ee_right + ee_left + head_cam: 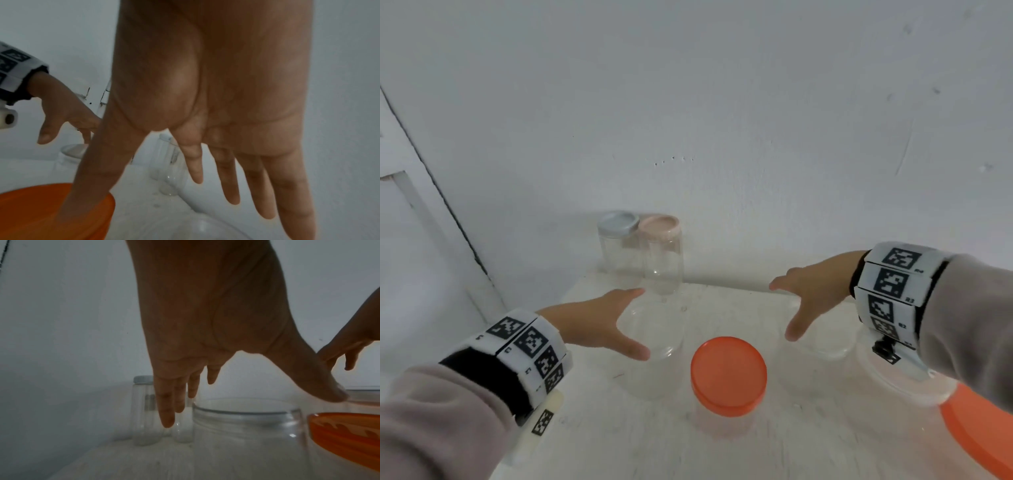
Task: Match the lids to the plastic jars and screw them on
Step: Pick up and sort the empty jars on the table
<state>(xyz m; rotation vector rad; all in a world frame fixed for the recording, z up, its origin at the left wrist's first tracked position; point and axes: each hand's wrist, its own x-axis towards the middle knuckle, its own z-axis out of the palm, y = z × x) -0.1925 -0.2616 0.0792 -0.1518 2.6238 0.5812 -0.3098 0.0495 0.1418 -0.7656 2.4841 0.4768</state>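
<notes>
Head view: left hand [599, 318] and right hand [813, 294] hover mid-frame, fingers spread, holding nothing, likely poised to pick. Open clear jar [655, 337] under left hand. Orange-lidded jar [728, 375] at lower centre of tabletop [722, 455]. Two capped jars [642, 251] parked against wall.

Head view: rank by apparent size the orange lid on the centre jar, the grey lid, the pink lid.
1. Orange lid, plainly largest, though it is also nearest the camera, so part of that is perspective.
2-3. Grey lid and pink lid, on the two tall jars at the back, look about equal; I would not rank them.
</notes>
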